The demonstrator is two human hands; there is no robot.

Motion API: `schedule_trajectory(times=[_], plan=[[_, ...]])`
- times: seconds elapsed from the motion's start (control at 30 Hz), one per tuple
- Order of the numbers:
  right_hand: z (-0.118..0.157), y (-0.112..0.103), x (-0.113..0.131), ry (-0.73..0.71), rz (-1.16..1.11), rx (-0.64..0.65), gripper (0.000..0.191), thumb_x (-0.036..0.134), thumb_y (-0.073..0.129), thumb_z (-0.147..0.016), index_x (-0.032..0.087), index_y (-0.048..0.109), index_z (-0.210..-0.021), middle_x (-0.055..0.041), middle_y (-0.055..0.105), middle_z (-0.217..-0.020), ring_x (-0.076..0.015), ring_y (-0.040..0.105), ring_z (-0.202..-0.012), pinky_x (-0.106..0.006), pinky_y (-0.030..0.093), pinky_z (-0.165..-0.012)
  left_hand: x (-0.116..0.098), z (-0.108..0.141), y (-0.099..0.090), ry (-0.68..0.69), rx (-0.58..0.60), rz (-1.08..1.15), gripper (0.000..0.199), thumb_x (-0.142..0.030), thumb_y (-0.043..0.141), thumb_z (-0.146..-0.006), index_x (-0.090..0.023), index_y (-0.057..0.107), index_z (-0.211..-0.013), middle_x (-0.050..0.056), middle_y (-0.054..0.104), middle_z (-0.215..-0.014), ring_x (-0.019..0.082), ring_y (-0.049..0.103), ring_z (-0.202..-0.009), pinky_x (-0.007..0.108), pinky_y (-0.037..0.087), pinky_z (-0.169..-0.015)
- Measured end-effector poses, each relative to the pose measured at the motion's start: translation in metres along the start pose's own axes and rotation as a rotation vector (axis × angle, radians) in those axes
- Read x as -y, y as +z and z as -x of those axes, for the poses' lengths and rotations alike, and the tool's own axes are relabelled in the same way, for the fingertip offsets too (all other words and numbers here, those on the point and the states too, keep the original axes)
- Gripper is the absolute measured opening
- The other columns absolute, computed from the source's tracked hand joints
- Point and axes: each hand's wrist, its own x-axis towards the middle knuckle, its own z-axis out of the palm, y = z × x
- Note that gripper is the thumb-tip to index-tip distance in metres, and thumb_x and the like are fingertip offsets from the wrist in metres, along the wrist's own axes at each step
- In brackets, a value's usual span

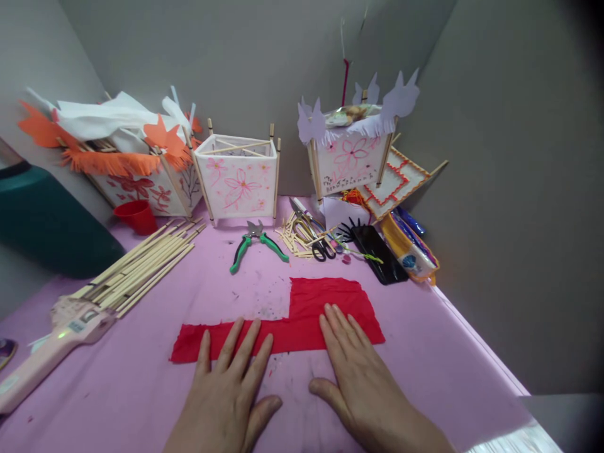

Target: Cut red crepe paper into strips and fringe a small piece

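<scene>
A red sheet of crepe-like paper or cloth (330, 296) lies flat on the pink-covered table, shaped like an L with a long strip to the left and a wider block at the right. My left hand (231, 384) rests with spread fingers, its fingertips on the left strip. My right hand (353, 371) lies flat too, fingertips on the lower part of the wider block. Both thumbs point inward over the table cover. Just beyond the red sheet, green-handled pliers or cutters (257, 239) lie with their handles apart.
Behind stand painted lantern-like boxes: one with orange fringe (136, 163), one plain white (240, 182), one with lilac trim (352, 151). Wooden sticks (146, 264) and a pink glue-gun-like tool (70, 340) lie left. Scissors (323, 250), a black phone (380, 255) and a red cup (136, 217) sit farther back.
</scene>
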Motion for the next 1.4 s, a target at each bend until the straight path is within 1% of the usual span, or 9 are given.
schedule_trajectory(times=[0.23,0.43,0.5,0.6,0.73,0.93,1.03,1.23,1.4], plan=[[0.029,0.022,-0.043,0.206,0.141,-0.261,0.076,0.057,0.041,-0.093,0.002,0.039,-0.145,-0.0241,0.034,-0.152,-0.0381,0.032,-0.141,-0.061,0.035,-0.109,0.001,-0.001,-0.003,-0.018,0.033,0.030,0.060,-0.061,0.045,-0.090,-0.023,0.056,-0.136,0.013,0.051,-0.143,0.041,0.047,-0.130,0.067,0.024,-0.105],[0.030,-0.004,-0.057,0.304,0.016,-0.552,0.046,0.047,0.040,-0.097,0.013,0.058,-0.121,-0.0170,0.065,-0.119,-0.0319,0.059,-0.109,-0.052,0.049,-0.091,-0.001,-0.021,-0.022,0.007,-0.015,0.071,0.065,-0.060,0.044,-0.092,-0.016,0.050,-0.139,0.016,0.048,-0.146,0.037,0.046,-0.132,0.063,0.031,-0.106],[0.021,-0.013,-0.055,0.250,-0.025,-0.549,0.034,0.040,0.044,-0.096,0.016,0.061,-0.113,-0.0136,0.066,-0.110,-0.0296,0.059,-0.103,-0.048,0.049,-0.088,-0.007,-0.038,-0.031,0.097,-0.002,0.140,0.058,-0.054,0.042,-0.095,-0.017,0.051,-0.138,0.014,0.047,-0.146,0.032,0.046,-0.134,0.060,0.027,-0.111],[0.006,-0.017,-0.053,0.211,-0.073,-0.481,0.024,0.031,0.049,-0.094,0.016,0.063,-0.106,-0.0122,0.067,-0.102,-0.0275,0.059,-0.097,-0.044,0.049,-0.085,-0.016,-0.067,-0.036,0.245,0.148,0.297,0.051,-0.045,0.037,-0.099,-0.018,0.048,-0.141,0.008,0.046,-0.149,0.023,0.039,-0.139,0.047,0.027,-0.116],[-0.006,-0.014,-0.056,0.221,-0.064,-0.449,0.019,0.029,0.052,-0.092,0.017,0.066,-0.099,-0.0106,0.067,-0.093,-0.0265,0.060,-0.090,-0.040,0.049,-0.080,-0.018,-0.093,-0.020,0.308,0.310,0.430,0.059,-0.050,0.036,-0.098,-0.016,0.040,-0.146,0.011,0.035,-0.154,0.024,0.027,-0.145,0.047,0.019,-0.119],[-0.012,-0.018,-0.058,0.219,-0.098,-0.383,0.013,0.028,0.057,-0.087,0.020,0.060,-0.078,-0.0061,0.064,-0.080,-0.0231,0.058,-0.078,-0.034,0.045,-0.070,-0.013,-0.091,0.002,0.346,0.319,0.441,0.068,-0.059,0.032,-0.096,-0.020,0.025,-0.152,0.011,0.025,-0.158,0.025,0.015,-0.148,0.053,0.008,-0.119],[-0.015,-0.026,-0.057,0.212,-0.206,-0.368,0.016,0.026,0.054,-0.086,0.021,0.055,-0.071,-0.0045,0.063,-0.078,-0.0216,0.058,-0.077,-0.033,0.044,-0.068,-0.014,-0.089,0.002,0.350,0.302,0.434,0.069,-0.059,0.029,-0.096,-0.019,0.023,-0.152,0.010,0.026,-0.158,0.024,0.016,-0.148,0.052,0.009,-0.119],[-0.018,-0.036,-0.050,0.259,-0.499,-0.265,0.013,0.028,0.049,-0.087,0.021,0.056,-0.079,-0.0020,0.066,-0.081,-0.0196,0.060,-0.076,-0.030,0.045,-0.068,-0.016,-0.092,-0.001,0.332,0.335,0.457,0.069,-0.060,0.023,-0.097,-0.018,0.023,-0.152,0.009,0.024,-0.159,0.024,0.014,-0.148,0.051,0.006,-0.120],[-0.017,-0.030,-0.052,0.343,-0.448,-0.294,0.021,0.036,0.051,-0.088,0.022,0.060,-0.075,-0.0025,0.069,-0.077,-0.0206,0.062,-0.070,-0.029,0.043,-0.064,-0.016,-0.093,-0.005,0.327,0.378,0.446,0.069,-0.058,0.027,-0.097,-0.016,0.024,-0.151,0.011,0.024,-0.158,0.026,0.015,-0.148,0.055,0.008,-0.119]])
